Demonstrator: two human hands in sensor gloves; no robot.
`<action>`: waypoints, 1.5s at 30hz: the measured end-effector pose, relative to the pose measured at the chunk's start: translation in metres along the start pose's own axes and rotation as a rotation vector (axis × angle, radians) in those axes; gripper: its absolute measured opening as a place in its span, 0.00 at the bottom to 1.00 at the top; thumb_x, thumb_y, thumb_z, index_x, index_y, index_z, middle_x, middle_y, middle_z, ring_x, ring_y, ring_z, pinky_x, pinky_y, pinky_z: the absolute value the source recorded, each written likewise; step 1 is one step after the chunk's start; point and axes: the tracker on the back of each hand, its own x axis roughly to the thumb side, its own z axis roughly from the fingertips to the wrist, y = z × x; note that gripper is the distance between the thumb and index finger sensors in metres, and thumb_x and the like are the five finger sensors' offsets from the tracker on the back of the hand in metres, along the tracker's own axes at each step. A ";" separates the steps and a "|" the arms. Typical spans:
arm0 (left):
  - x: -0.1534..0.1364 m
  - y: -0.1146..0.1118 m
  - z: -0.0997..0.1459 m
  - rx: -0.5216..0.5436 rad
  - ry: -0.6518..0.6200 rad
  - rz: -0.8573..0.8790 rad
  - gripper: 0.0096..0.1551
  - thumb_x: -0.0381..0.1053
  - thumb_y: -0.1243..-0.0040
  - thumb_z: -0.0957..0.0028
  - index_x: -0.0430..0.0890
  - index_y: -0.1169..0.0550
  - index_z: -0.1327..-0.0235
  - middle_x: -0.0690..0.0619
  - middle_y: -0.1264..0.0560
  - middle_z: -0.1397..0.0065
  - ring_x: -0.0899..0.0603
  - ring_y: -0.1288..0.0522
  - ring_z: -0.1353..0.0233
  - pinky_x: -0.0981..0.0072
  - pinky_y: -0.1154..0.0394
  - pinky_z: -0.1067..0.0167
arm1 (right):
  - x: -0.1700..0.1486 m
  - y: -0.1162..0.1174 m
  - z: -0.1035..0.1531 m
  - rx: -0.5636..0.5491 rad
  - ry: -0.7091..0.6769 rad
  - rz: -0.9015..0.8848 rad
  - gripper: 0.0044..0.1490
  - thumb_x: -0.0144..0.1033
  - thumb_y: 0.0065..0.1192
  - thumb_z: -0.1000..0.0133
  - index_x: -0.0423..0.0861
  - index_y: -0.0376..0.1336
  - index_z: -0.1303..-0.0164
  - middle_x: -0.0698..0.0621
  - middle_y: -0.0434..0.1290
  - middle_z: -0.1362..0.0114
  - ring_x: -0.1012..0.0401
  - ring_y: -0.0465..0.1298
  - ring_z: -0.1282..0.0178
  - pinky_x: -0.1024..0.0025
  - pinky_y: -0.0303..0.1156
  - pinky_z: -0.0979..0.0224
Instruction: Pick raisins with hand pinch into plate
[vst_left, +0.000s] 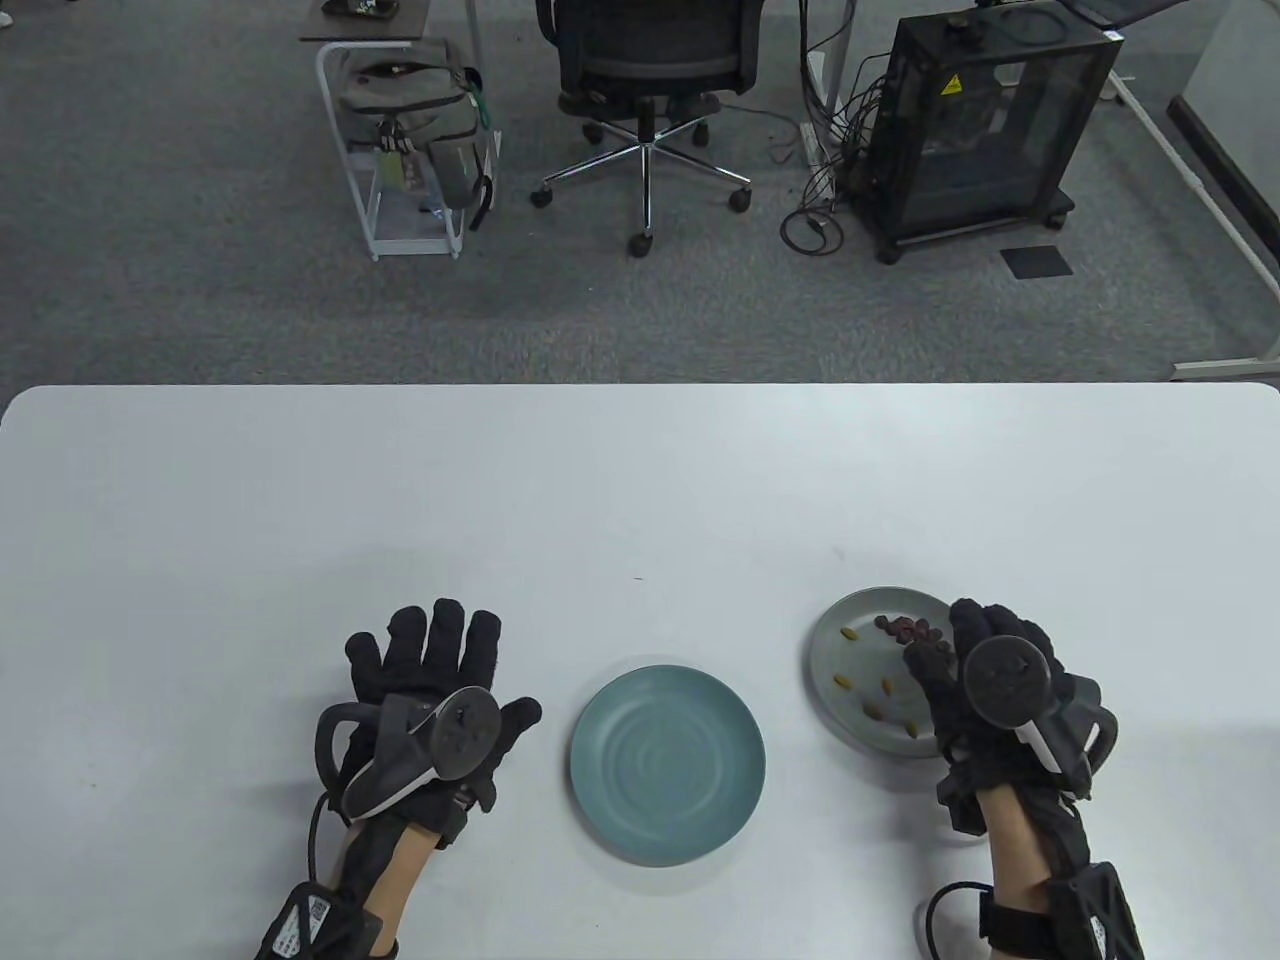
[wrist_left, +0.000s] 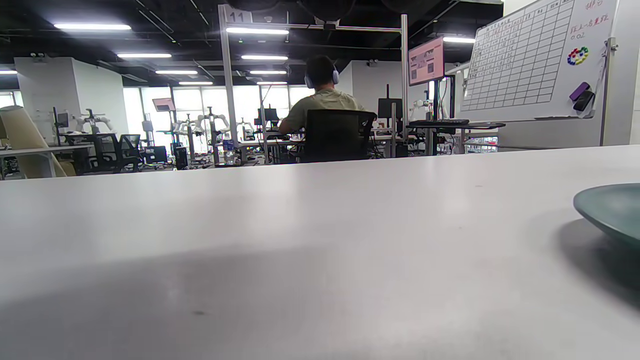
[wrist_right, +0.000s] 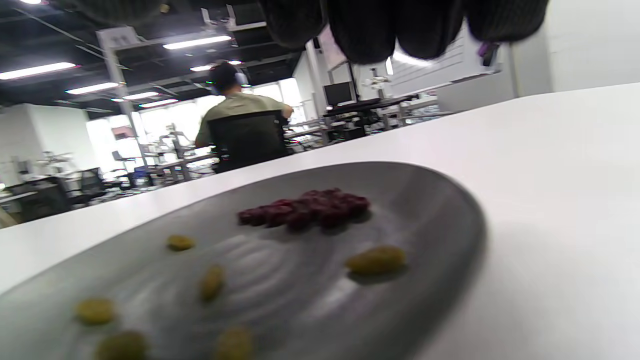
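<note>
Table view: right hand (vst_left: 985, 680) hovers over the near-right part of the grey plate (vst_left: 835, 640), fingers curled down; whether they pinch anything cannot be told. Dark red raisins (vst_left: 912, 629) sit clustered just beside its fingertips (vst_left: 925, 662), yellow-green raisins (vst_left: 886, 686) scattered around them. Left hand (vst_left: 430, 690) rests flat, fingers spread, left of the teal plate (vst_left: 668, 765).

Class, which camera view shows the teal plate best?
The table view: the whole teal plate shows from above, with nothing on it. The left wrist view catches only its rim at the right edge; the right wrist view misses it.
</note>
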 end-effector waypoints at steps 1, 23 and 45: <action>0.000 0.000 0.000 0.000 -0.001 0.000 0.53 0.80 0.63 0.52 0.52 0.49 0.19 0.42 0.50 0.13 0.23 0.49 0.17 0.17 0.56 0.30 | -0.003 0.001 -0.001 -0.001 0.032 -0.001 0.49 0.67 0.54 0.49 0.48 0.54 0.23 0.41 0.66 0.22 0.38 0.69 0.29 0.46 0.72 0.33; 0.002 -0.003 0.000 -0.019 0.009 0.029 0.53 0.80 0.60 0.51 0.50 0.46 0.19 0.40 0.41 0.16 0.24 0.38 0.23 0.26 0.43 0.32 | -0.038 0.027 -0.026 0.187 0.431 0.086 0.40 0.57 0.70 0.50 0.38 0.71 0.41 0.46 0.86 0.54 0.62 0.85 0.78 0.70 0.83 0.76; 0.001 -0.008 -0.003 -0.077 0.014 0.054 0.53 0.79 0.60 0.51 0.49 0.45 0.19 0.39 0.39 0.17 0.23 0.38 0.23 0.27 0.43 0.33 | -0.054 0.033 -0.030 0.236 0.507 -0.123 0.31 0.49 0.77 0.52 0.39 0.75 0.50 0.50 0.87 0.63 0.65 0.85 0.82 0.71 0.83 0.78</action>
